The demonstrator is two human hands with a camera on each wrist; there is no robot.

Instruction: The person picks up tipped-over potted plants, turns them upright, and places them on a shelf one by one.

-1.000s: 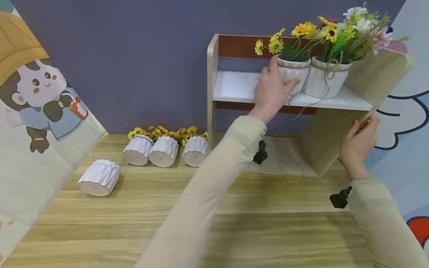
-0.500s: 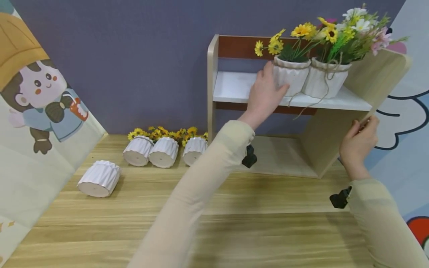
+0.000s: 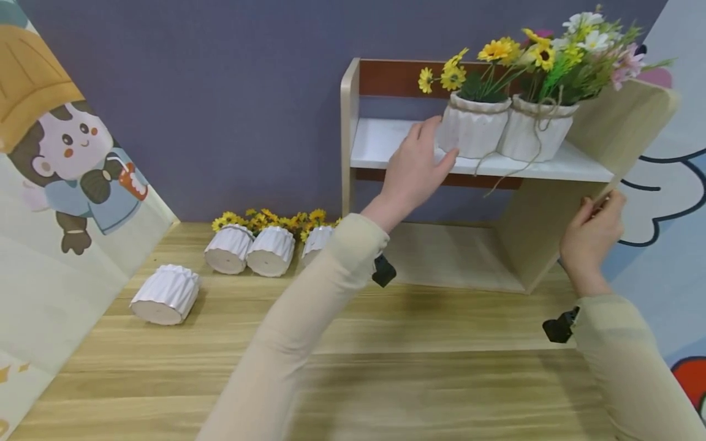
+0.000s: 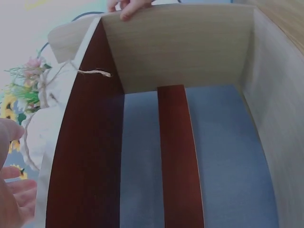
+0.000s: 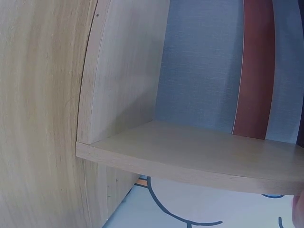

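Two white ruffled flowerpots stand side by side on the white upper board [image 3: 380, 138] of a small wooden shelf. The left flowerpot [image 3: 475, 130] bears yellow daisies; the right flowerpot [image 3: 536, 133], tied with twine, holds white, yellow and pink blooms. My left hand [image 3: 412, 168] is just left of the daisy pot, fingers extended, gripping nothing; the left wrist view has this hand [image 4: 13, 202] at its lower left edge. My right hand [image 3: 594, 233] grips the front edge of the shelf's right side panel [image 3: 557, 226], its fingertips curling over that edge in the left wrist view.
On the wooden table [image 3: 430, 380], a row of white pots [image 3: 270, 252] with yellow flowers lies tipped over by the grey wall [image 3: 220, 110]. Another white pot [image 3: 165, 295] lies nearer, at the left. Cartoon-printed panels [image 3: 94, 153] flank the table.
My left hand has let go of the daisy pot and drawn back left and slightly down. The pot stays on the upper board. My right hand keeps its place on the side panel.
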